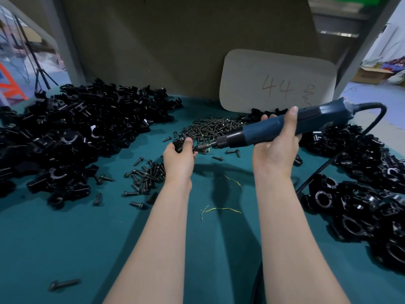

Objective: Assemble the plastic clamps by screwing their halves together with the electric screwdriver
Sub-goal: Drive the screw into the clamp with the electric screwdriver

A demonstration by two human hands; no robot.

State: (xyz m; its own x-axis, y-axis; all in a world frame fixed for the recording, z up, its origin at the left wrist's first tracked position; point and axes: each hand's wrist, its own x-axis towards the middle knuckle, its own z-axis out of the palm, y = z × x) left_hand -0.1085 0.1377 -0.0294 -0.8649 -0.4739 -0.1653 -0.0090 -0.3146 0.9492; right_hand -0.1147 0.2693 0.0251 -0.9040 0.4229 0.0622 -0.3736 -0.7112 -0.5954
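— What's in the hands?
— The left hand (pixel 178 156) is curled round one black clamp (pixel 178 143), thumb on top, held just above the table (pixel 65 249). The right hand (pixel 276 148) is wrapped round the one electric screwdriver (pixel 274 128). It lies nearly level, with its bit (pixel 202 147) right at the clamp's right side. I can't tell whether it sits in a screw.
— What does the clamp look like?
— It's glossy black plastic and small enough to be mostly hidden by the fingers.
— And around them?
— There are two clusters of dark screws, too many to count: a big scatter (pixel 210 128) behind the hands and a smaller bunch (pixel 146 174) beside the left wrist. One stray screw (pixel 63 284) lies near the front edge. There are two heaps of black parts: a left heap (pixel 76 132) of loose pieces and a right heap (pixel 361 194) showing round bores. One black cable (pixel 350 150) loops from the screwdriver's tail. One pale card (pixel 278 82) marked "44" leans at the back. A few yellow threads (pixel 221 209) lie on the teal cloth.
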